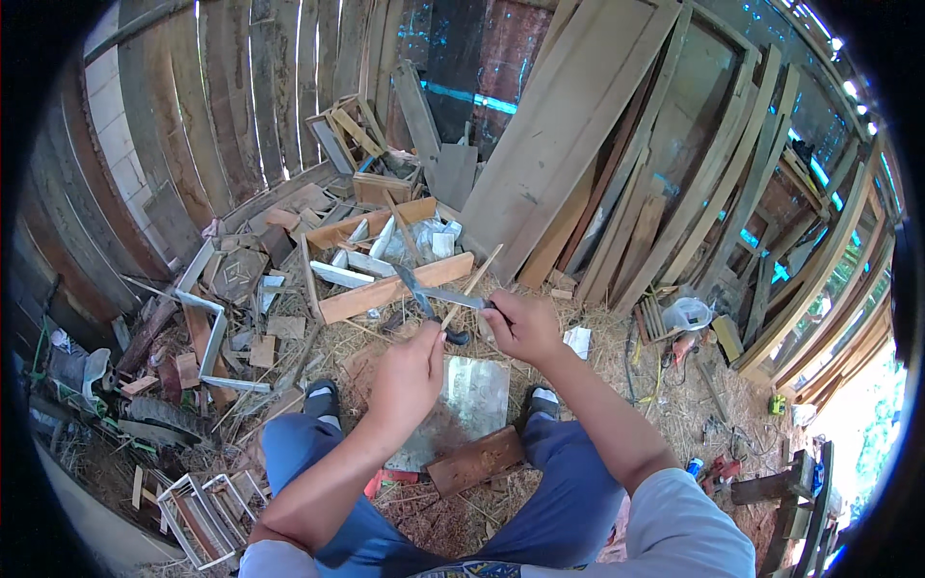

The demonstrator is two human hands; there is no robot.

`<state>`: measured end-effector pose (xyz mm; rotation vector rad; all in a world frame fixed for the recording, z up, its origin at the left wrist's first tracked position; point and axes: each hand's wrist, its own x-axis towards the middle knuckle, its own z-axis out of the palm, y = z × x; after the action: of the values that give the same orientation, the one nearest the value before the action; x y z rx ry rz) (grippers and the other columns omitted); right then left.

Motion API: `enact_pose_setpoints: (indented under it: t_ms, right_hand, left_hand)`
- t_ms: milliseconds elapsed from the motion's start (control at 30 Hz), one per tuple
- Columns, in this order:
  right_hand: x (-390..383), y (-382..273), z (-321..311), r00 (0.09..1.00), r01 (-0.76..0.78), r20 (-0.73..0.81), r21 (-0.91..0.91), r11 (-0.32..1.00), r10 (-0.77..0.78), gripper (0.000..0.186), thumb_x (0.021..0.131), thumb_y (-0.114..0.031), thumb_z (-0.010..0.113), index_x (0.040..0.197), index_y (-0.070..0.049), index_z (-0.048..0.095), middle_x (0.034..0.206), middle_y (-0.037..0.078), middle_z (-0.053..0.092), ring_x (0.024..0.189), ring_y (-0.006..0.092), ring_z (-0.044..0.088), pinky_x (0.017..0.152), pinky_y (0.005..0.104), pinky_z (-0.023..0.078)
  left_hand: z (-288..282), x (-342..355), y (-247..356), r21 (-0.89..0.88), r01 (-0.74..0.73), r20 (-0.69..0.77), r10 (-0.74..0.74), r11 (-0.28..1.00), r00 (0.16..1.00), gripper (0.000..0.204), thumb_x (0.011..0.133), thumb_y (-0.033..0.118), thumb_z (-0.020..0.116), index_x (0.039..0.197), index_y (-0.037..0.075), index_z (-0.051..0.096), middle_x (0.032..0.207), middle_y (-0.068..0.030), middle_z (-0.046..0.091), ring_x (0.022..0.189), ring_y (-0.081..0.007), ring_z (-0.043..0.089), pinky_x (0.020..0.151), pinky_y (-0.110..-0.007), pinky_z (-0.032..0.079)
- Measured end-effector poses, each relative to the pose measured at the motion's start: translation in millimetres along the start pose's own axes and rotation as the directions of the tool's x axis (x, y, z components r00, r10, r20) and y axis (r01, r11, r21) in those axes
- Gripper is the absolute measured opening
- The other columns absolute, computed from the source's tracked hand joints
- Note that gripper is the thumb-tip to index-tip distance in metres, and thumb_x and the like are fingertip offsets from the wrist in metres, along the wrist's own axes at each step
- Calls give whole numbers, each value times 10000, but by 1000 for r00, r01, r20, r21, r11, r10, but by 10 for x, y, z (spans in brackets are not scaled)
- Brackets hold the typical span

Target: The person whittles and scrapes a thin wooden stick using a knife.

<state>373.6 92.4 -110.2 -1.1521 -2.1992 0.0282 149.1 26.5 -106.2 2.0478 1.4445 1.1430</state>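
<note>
My left hand (409, 371) is closed around the lower end of a thin pale wooden stick (473, 277), which slants up and away to the right. In my right hand (525, 328) is a knife (455, 297), gripped by its dark handle. Its blade points left and crosses the stick just beyond my left hand. Behind the blade shows a second bladed tool (416, 292) with a dark curved handle. Whether it touches my left hand, I cannot tell. Below my hands lies a worn flat board (474, 400) on the straw-strewn ground.
A brown wood block (475, 460) lies between my feet. Ahead is an open wooden frame (397, 289) with pale offcuts inside. Scrap wood (289, 328) is heaped at left. Tall planks and a door panel (578, 125) lean at the back. A clear plastic container (686, 315) sits at right.
</note>
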Motion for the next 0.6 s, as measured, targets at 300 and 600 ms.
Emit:
enact_pose_setpoints:
  t_ms: [300, 600]
  right_hand:
    - [-60, 842, -81, 860, -367, -345, 97, 925, 377, 317, 1045, -276, 551, 863, -21, 596, 700, 208, 592, 664, 405, 631, 591, 448, 466]
    - [-28, -38, 77, 996, -49, -65, 91, 995, 55, 213, 983, -214, 630, 862, -47, 578, 649, 130, 569, 565, 324, 589, 548, 402, 460]
  left_hand:
    - [-54, -65, 157, -74, -32, -1, 32, 997, 999, 137, 1034, 173, 537, 993, 46, 567, 707, -247, 623, 700, -469, 649, 607, -566, 477]
    - [-42, -51, -23, -299, 120, 52, -109, 947, 993, 187, 1061, 218, 514, 1009, 43, 554, 694, -256, 592, 649, -468, 620, 572, -533, 424]
